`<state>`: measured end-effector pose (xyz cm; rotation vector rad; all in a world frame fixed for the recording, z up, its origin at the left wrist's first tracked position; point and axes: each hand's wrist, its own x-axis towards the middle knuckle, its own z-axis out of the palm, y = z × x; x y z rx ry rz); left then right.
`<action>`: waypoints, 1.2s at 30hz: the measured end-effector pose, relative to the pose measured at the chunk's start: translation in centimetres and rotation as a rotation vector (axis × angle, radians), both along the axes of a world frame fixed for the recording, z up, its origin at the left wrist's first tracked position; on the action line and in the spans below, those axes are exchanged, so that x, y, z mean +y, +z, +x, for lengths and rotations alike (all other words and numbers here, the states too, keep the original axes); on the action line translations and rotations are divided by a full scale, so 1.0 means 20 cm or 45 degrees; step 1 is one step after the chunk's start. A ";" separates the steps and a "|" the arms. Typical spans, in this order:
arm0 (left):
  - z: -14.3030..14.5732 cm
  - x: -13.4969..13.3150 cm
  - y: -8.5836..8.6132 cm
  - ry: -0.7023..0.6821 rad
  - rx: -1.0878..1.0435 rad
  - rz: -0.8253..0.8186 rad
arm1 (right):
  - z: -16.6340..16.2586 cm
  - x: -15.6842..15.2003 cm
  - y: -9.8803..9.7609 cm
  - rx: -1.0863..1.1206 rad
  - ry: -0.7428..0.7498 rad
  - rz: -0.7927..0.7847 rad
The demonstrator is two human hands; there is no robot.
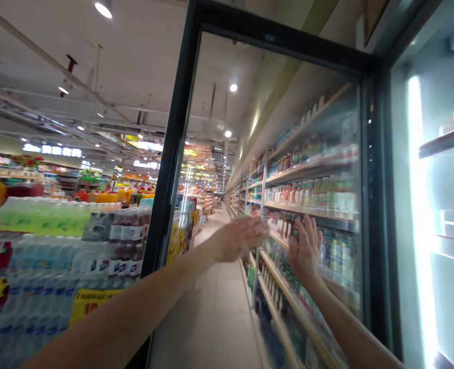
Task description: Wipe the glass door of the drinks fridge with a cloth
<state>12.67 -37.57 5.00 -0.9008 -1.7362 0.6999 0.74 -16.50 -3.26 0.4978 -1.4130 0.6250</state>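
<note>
A tall glass cooler door (273, 66) with a black frame stands swung out in front of me. My right hand (306, 248) lies flat against the glass, fingers spread upward. My left hand (239, 237) reaches forward with its fingers stretched out, blurred by motion, at or just short of the glass. Neither hand holds anything. Through the pane I see the aisle floor and long shelves of bottled drinks (311, 195).
The lit cooler interior (442, 215) with shelves and a few containers is on the right. Stacked packs of bottled water and soft drinks (58, 256) fill the left. A tiled aisle (215, 292) runs ahead between them.
</note>
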 end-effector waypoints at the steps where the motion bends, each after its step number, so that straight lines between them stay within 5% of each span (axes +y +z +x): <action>1: 0.00 0.00 0.05 0.045 0.089 0.182 | 0.00 0.00 0.00 -0.003 -0.003 0.003; 4: 0.00 0.02 0.18 0.103 0.301 0.608 | 0.00 0.00 -0.01 0.005 -0.007 -0.001; 8: -0.04 0.11 0.09 0.021 0.090 0.059 | 0.00 0.02 -0.01 0.019 -0.013 0.018; 10: -0.04 0.12 0.09 0.059 0.014 -0.017 | 0.00 0.02 -0.01 0.027 -0.012 0.022; 15: 0.05 -0.01 0.26 0.190 0.368 0.775 | 0.01 0.02 -0.01 0.031 0.002 -0.002; 17: 0.07 -0.05 0.23 0.183 0.351 0.648 | 0.02 0.02 -0.01 0.024 0.020 -0.004; 20: 0.10 -0.08 0.14 0.187 0.133 0.145 | 0.02 0.02 -0.01 0.024 0.024 0.008; 21: 0.11 -0.10 0.13 0.206 0.136 0.152 | 0.02 0.02 -0.01 0.027 0.015 0.008; 24: 0.13 -0.14 0.16 0.253 0.433 0.697 | 0.01 0.02 -0.01 0.051 -0.012 0.015; 26: 0.13 -0.16 0.15 0.242 0.547 0.846 | 0.01 0.02 -0.01 0.066 -0.021 0.017; 31: 0.07 -0.13 0.07 0.171 0.195 0.038 | 0.00 0.01 -0.01 0.050 -0.022 0.009; 36: 0.02 -0.02 0.18 0.244 0.422 0.694 | -0.01 0.01 -0.02 0.060 -0.024 0.025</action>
